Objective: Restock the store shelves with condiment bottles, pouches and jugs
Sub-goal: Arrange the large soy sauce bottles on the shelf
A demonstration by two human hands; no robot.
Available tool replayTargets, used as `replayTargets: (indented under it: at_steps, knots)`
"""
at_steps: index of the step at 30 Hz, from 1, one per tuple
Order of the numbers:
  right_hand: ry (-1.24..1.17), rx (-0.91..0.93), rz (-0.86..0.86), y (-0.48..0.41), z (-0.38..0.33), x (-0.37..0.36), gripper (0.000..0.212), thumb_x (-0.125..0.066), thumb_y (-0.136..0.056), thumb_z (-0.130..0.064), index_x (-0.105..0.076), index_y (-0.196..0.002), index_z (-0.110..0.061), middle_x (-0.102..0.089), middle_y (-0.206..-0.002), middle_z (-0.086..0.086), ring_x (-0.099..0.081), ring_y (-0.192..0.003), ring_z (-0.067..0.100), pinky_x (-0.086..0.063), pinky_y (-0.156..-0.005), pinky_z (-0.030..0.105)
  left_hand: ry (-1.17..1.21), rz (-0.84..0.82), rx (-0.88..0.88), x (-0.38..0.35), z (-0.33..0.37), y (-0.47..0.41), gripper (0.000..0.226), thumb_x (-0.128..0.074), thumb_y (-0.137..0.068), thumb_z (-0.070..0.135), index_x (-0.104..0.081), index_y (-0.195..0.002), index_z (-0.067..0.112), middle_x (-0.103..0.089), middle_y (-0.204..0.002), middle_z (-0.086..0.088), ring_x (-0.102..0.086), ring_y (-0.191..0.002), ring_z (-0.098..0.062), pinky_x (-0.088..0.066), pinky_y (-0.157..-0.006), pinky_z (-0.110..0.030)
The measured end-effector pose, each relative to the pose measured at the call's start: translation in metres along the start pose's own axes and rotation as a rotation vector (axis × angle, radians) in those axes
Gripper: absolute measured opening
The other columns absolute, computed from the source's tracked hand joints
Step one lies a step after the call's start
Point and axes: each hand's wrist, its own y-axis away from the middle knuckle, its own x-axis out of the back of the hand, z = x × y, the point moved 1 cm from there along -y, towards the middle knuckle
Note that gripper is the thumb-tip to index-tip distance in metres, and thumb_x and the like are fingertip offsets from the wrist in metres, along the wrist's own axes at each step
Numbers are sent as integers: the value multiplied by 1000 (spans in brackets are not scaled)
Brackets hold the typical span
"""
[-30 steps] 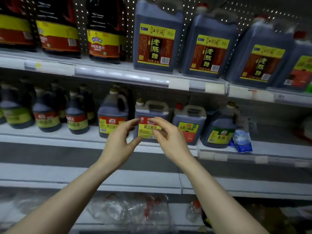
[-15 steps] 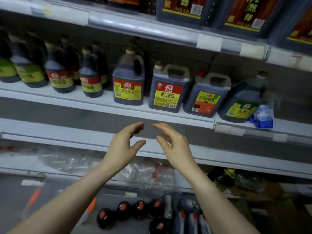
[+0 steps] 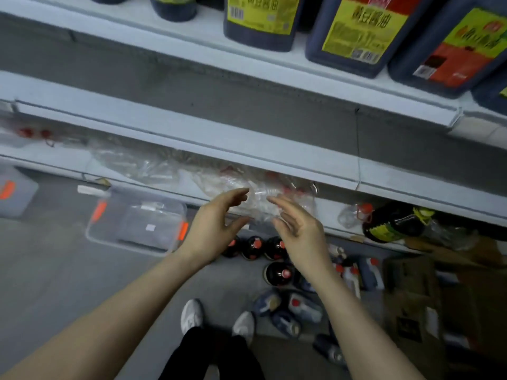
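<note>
Grey flooring point(image 3: 55, 270) below the white metal shelf point(image 3: 192, 138) was crowded with dark red-capped bottles point(image 3: 255, 246). Left hand point(image 3: 212, 229) and right hand point(image 3: 300, 229) were held before that shelf, fingers loose, nothing gripped — fetching was judged underway; a downward reach was needed.

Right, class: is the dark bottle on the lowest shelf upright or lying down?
Lying down. The dark bottle stretches sideways along the lowest shelf, its yellowish cap end pointing right, not up.
</note>
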Motion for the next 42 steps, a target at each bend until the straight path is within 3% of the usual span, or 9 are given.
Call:
replayTargets:
  at_steps: [2, 5, 8, 11, 15, 17, 20, 28, 42]
  knots:
    - [-2, -39, -21, 4, 24, -17, 44, -62, -98, -8, -63, -132, -36, -50, -139, -31, -47, -138, 4, -42, -115, 41, -13, -15, 52, -7, -26, 6, 57, -72, -88, 12, -52, -141, 19, -63, -129, 7, -57, -117, -2, -43, -102, -18]
    - [-13, -74, -57, 8, 52, -43, 57, -62, -96, -3, -59, -128, -51, -51, -135, -37, -48, -136, 1, -44, -112, 35, -14, -17, 126, -20, -64, 14, 57, -73, -87, 8, -53, -139, 17, -64, -125, 6, -57, -114, -2, -42, -99, -14]
    - [-27, -125, -77, 17, 81, -68, 62, -62, -95, -2, -55, -122, -58, -55, -129, -38, -51, -127, -8, -46, -107, 23, 14, -19, 211, -36, -104, 24, 55, -72, -86, 4, -55, -137, 15, -66, -124, -1, -64, -112, -14, -49, -99, -30]
    - [-41, -195, -103, 26, 124, -95, 58, -62, -96, -1, -56, -123, -51, -58, -135, -21, -55, -129, 4, -46, -109, 32, -1, -56, 281, -58, -153, 36, 57, -73, -84, 3, -55, -137, 17, -68, -121, -3, -66, -106, -21, -50, -97, -32]
    - [-33, -283, -159, 42, 179, -127, 49, -63, -95, 2, -60, -128, -34, -60, -131, -18, -56, -126, 2, -45, -104, 21, -16, -106, 393, -84, -216, 56, 59, -74, -85, 5, -53, -139, 17, -65, -126, 4, -62, -113, -10, -41, -98, -15]
    - [-5, -331, -202, 49, 207, -144, 47, -64, -94, 3, -62, -131, -26, -62, -129, -14, -60, -122, 7, -45, -102, 20, -7, -108, 457, -98, -248, 65, 61, -74, -85, 5, -51, -140, 18, -65, -125, 4, -61, -112, -9, -41, -99, -17]
    - [29, -355, -240, 51, 244, -169, 48, -66, -91, 4, -63, -131, -24, -62, -126, -14, -58, -111, -5, -45, -97, 16, 2, -113, 517, -116, -290, 72, 63, -73, -86, 4, -48, -143, 17, -62, -128, 2, -60, -115, -12, -44, -102, -26]
    - [95, -441, -403, 25, 335, -249, 58, -66, -93, -3, -51, -146, -21, -52, -147, -5, -50, -135, 15, -44, -112, 39, -6, -103, 611, -158, -402, 69, 70, -72, -86, 4, -42, -147, 19, -57, -133, 0, -56, -115, -9, -45, -101, -28]
    - [139, -573, -399, -6, 479, -396, 81, -71, -91, -7, -28, -157, -22, -44, -155, 7, -41, -143, 22, -40, -115, 45, -32, 22, 737, -199, -580, 47, 74, -73, -87, 9, -32, -148, 10, -52, -141, -8, -53, -125, -21, -47, -101, -39]
